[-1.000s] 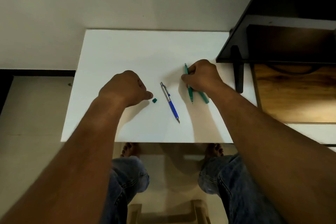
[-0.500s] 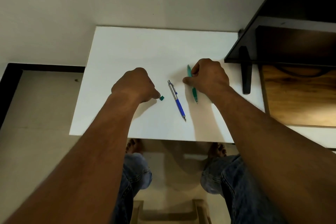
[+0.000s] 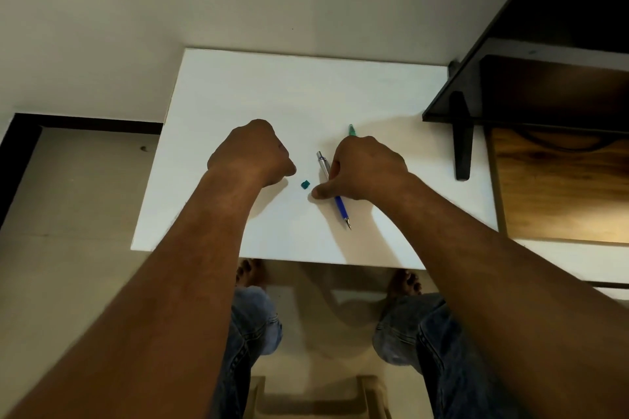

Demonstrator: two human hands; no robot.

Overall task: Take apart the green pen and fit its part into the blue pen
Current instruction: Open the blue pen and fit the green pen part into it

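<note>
The blue pen (image 3: 342, 209), with a silver upper half, lies slanted on the white table (image 3: 238, 95). My right hand (image 3: 367, 168) lies over its middle with fingers curled round it. The thumb stretches along the table toward a small green piece (image 3: 305, 184). Only the far end of the green pen (image 3: 351, 130) shows beyond my right hand's knuckles; the rest is hidden under the hand. My left hand (image 3: 252, 153) rests as a fist on the table to the left of the green piece, apart from it, with nothing seen in it.
A black shelf (image 3: 531, 88) with a bracket (image 3: 463, 143) overhangs the table's right side, and a wooden surface (image 3: 561, 187) lies beyond it. The table's near edge (image 3: 272, 253) runs above my knees. A wall stands behind the table.
My right hand has moved left and nearer, off the green pen and onto the blue pen. The green pen stays where it was. My left hand has drawn slightly back from the green piece.
</note>
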